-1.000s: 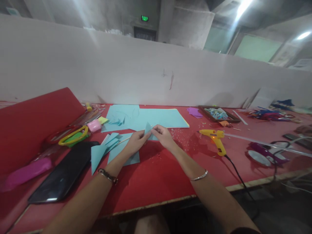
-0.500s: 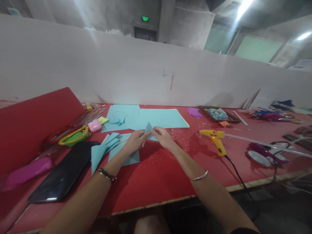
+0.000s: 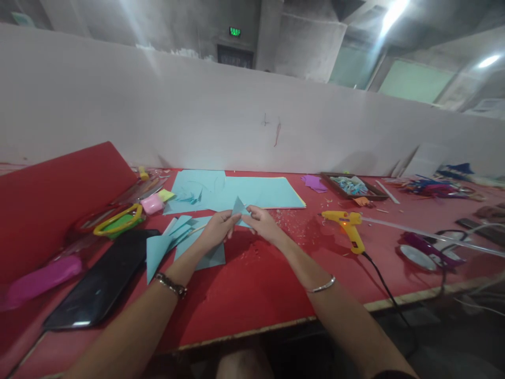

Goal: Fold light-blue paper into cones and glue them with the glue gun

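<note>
My left hand (image 3: 216, 230) and my right hand (image 3: 263, 222) meet over the red table (image 3: 252, 295), both pinching a small folded piece of light blue paper (image 3: 238, 206) whose point sticks up between the fingertips. Just left of my left hand lie several cut light blue paper triangles (image 3: 160, 247). Behind the hands a large light blue sheet (image 3: 256, 190) lies flat on the table. A dark bracelet circles my left wrist and a thin silver bangle my right.
A yellow hot glue gun (image 3: 347, 223) with a black cord rests to the right. A black tablet (image 3: 104, 279), yellow-handled scissors (image 3: 118, 220) and a pink bag (image 3: 39, 279) lie left. A tray of scraps (image 3: 353, 185) sits at the back right. A white partition runs behind.
Both hands stay pinched on the folded blue piece and have shifted slightly, the fingers working the fold. The view has tilted a little.
</note>
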Action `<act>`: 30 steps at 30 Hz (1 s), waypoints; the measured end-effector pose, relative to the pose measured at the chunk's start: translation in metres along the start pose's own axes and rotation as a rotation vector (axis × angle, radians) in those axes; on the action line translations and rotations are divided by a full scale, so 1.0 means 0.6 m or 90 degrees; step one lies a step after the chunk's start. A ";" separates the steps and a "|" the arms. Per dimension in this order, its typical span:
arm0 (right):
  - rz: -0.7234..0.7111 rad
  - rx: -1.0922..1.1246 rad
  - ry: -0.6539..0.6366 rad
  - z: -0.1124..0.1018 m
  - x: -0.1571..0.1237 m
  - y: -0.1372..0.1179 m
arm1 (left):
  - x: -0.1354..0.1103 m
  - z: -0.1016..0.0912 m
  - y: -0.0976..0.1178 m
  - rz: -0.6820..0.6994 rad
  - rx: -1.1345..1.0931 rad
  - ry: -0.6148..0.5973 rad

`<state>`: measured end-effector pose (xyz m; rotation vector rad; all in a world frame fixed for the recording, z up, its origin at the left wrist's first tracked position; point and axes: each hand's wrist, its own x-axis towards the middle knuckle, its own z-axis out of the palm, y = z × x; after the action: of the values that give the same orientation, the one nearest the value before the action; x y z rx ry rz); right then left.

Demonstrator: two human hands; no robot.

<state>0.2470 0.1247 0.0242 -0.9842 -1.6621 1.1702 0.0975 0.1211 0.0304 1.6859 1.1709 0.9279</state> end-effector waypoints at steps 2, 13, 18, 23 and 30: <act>0.005 0.003 -0.036 -0.001 -0.001 -0.001 | 0.001 -0.001 -0.002 -0.002 0.000 0.008; 0.013 0.052 -0.039 0.001 0.000 -0.002 | -0.008 0.001 0.004 0.002 0.037 0.003; 0.019 0.070 -0.025 0.001 0.000 0.000 | -0.007 -0.003 0.004 0.012 0.052 -0.018; 0.025 0.082 -0.012 0.003 0.003 0.005 | -0.004 -0.004 0.000 0.022 0.058 -0.019; 0.020 0.085 -0.006 0.002 0.006 0.009 | -0.002 -0.001 -0.002 0.039 0.051 -0.022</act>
<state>0.2452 0.1292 0.0194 -0.9253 -1.5591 1.2906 0.0960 0.1205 0.0293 1.8042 1.1528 0.8959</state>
